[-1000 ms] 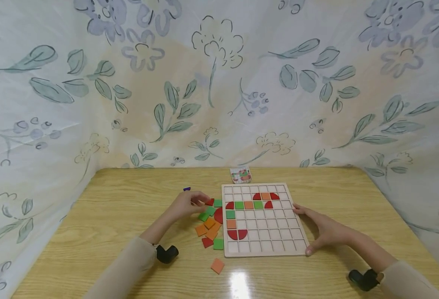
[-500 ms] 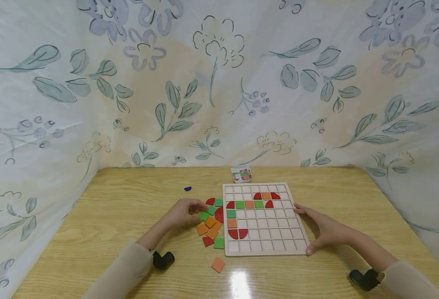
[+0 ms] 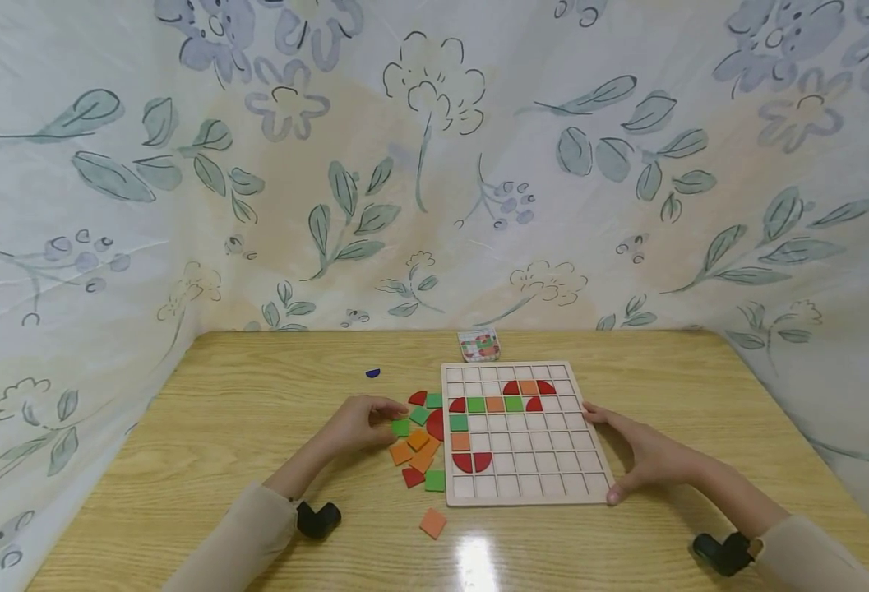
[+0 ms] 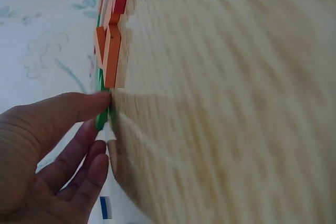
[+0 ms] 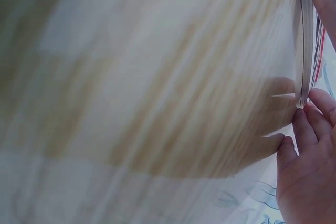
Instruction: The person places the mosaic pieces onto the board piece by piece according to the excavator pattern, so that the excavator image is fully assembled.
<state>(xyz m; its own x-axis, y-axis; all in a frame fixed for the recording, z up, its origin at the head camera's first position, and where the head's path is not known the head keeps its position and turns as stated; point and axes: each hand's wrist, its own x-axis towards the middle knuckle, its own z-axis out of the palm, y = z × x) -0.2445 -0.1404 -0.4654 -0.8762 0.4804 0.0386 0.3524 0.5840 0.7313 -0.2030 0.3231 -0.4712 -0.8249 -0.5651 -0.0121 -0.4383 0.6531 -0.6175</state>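
Observation:
My left hand (image 3: 360, 423) is at the left side of a heap of loose flat tiles. Its thumb and a finger pinch a green square tile (image 3: 400, 427), as the left wrist view also shows with the green tile (image 4: 101, 121) between them. A red quarter-round tile (image 3: 418, 398) and another green square (image 3: 419, 415) lie just beyond the fingertips. On the right, my right hand (image 3: 644, 452) touches the edge of the wooden grid board (image 3: 530, 460), fingers at its right side and thumb by the near corner. Red, green and orange tiles fill some of the board's cells.
Orange squares (image 3: 422, 456) overlap in the heap, with a red half-round (image 3: 435, 425) against the board. A lone orange tile (image 3: 433, 523) lies nearer me. Behind the board is a small pattern card (image 3: 479, 345); a blue piece (image 3: 372, 373) lies farther left.
My left hand has drawn back from the red quarter-round tile, down and left to the green square, which has turned slightly. My right hand keeps its place at the board.

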